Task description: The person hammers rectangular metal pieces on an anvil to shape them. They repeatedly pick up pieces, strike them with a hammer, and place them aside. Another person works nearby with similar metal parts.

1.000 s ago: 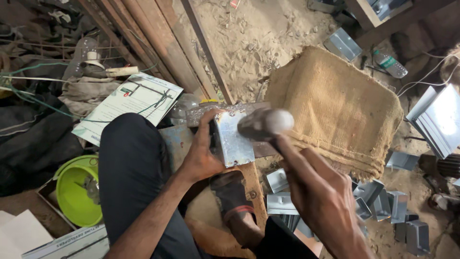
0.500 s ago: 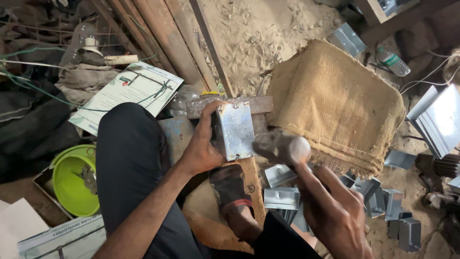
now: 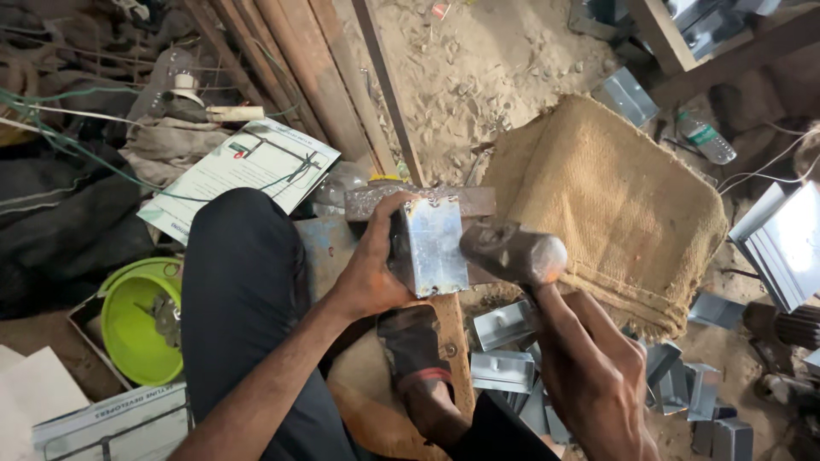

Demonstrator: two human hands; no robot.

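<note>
Since half a second ago, I see the hammer (image 3: 512, 252) has swung in from about four o'clock, so its head now sits against the right edge of the metal box (image 3: 430, 246) rather than just beside it. My left hand (image 3: 369, 273) is clamped on the box's left side, pressing it upright against a rusty iron bar (image 3: 453, 199) that lies crosswise at twelve o'clock from it. My right hand (image 3: 589, 376) is closed tight around the hammer handle, at five o'clock from the box. I judge the shaping of this box to be partly done: its faces look folded and square, but the hammering goes on. Finished-looking metal pieces (image 3: 504, 350) lie heaped at six o'clock, which suggests several are already made. My sandalled foot (image 3: 418, 358) rests on a wooden board (image 3: 453, 341) below the box. Sandy floor (image 3: 478, 77) stretches toward twelve o'clock, a burlap sack (image 3: 606, 196) lies at three o'clock, a green tub (image 3: 137, 333) at nine o'clock, timber planks (image 3: 299, 68) at eleven.
</note>
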